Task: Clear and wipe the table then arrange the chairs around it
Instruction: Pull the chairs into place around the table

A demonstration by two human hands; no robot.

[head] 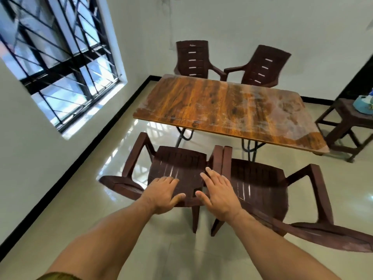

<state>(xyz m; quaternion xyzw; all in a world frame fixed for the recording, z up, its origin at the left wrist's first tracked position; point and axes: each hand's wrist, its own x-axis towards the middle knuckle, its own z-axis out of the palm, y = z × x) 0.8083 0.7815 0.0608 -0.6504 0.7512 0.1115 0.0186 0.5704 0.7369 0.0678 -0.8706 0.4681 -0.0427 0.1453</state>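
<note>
A bare wooden table (222, 110) with a streaky sheen on its top stands mid-room. Two brown plastic chairs (192, 57) (264, 65) sit at its far side. On the near side two more stand armrest to armrest: the left chair (177, 162) and the right chair (260, 182), both facing the table. My left hand (163, 194) and my right hand (218, 195) lie side by side on the left chair's backrest, fingers straight and spread, thumbs at its upper edge.
A dark wooden stool (347, 122) at the table's right end carries a light blue object (363, 106). A barred window (60, 57) fills the left wall. Glossy tiled floor (84, 199) lies open to my left and behind the near chairs.
</note>
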